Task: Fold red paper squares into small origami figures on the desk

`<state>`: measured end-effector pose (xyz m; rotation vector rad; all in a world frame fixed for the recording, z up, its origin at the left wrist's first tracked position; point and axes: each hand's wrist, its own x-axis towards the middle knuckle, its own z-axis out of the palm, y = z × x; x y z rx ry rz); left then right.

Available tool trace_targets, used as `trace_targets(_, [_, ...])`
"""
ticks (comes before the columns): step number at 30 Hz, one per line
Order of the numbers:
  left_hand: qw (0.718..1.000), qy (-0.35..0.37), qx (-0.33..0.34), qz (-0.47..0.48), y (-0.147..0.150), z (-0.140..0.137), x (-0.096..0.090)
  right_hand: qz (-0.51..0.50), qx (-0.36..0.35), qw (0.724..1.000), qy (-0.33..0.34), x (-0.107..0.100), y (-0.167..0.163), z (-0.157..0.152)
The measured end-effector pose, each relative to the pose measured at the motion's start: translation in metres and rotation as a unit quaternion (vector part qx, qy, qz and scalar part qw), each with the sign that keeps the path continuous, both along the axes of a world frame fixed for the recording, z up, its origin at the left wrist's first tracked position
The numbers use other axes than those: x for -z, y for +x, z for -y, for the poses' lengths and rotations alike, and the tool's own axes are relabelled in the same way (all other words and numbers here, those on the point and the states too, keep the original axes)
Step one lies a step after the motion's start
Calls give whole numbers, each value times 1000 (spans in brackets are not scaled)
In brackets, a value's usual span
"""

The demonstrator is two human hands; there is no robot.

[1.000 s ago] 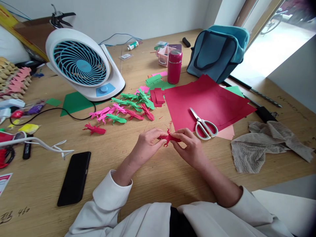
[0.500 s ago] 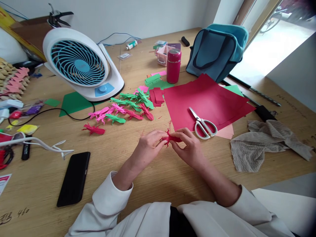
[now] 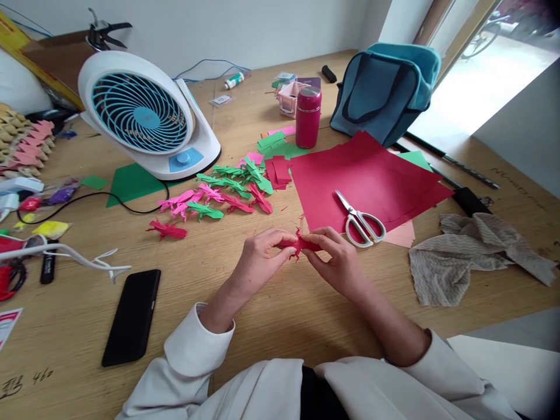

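Observation:
Between my two hands is a small red paper figure (image 3: 300,244) with thin cut legs sticking out at its middle. My left hand (image 3: 266,251) pinches its left end between thumb and fingers. On the other end, my right hand (image 3: 335,256) is closed the same way, and the fingers hide part of the paper. White-handled scissors (image 3: 365,228) lie just right of my right hand, partly on large red paper sheets (image 3: 371,169). Beyond my left hand lies a pile of similar green figures (image 3: 231,181) with pink figures (image 3: 179,201); one red figure (image 3: 167,229) lies apart.
A white fan (image 3: 144,116) stands at the back left, with a black phone (image 3: 131,318) nearer me. A red flask (image 3: 308,116) and a blue bag (image 3: 380,93) stand at the back. Crumpled grey cloth (image 3: 459,256) lies at right. Cut red strips (image 3: 277,170) lie behind the pile.
My left fingers have shifted slightly on the red paper figure, and more of its left end now shows between thumb and fingers. My right hand stays almost in place.

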<state>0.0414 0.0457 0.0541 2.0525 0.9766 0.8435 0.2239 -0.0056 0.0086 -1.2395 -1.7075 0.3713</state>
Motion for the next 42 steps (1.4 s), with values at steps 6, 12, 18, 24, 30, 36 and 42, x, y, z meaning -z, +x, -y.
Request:
trace_targets(6, [1000, 3, 16, -18, -3, 0, 1, -7, -15, 1000, -6, -4, 0, 2])
trace_targets(12, [1000, 4, 18, 4, -1, -1, 3, -79, -25, 995, -54, -10, 0, 2])
trace_targets(18, [999, 30, 35, 15, -1, -1, 3, -268, -57, 947, -170, -3, -1, 0])
trace_targets(24, [998, 45, 47, 16, 1, 3, 3, -427, -44, 866, -255, 1, -3, -4])
trace_targets(30, [992, 117, 37, -25, 5, 8, 6, -452, -7, 849, -273, 2, -4, -5])
trace_targets(36, [988, 148, 28, -36, 6, 9, 12, -477, 11, 831, -286, 3, -7, -3])
trace_targets(42, [988, 148, 32, -28, 7, 9, 17, -501, -9, 808, -311, 4, -6, -4])
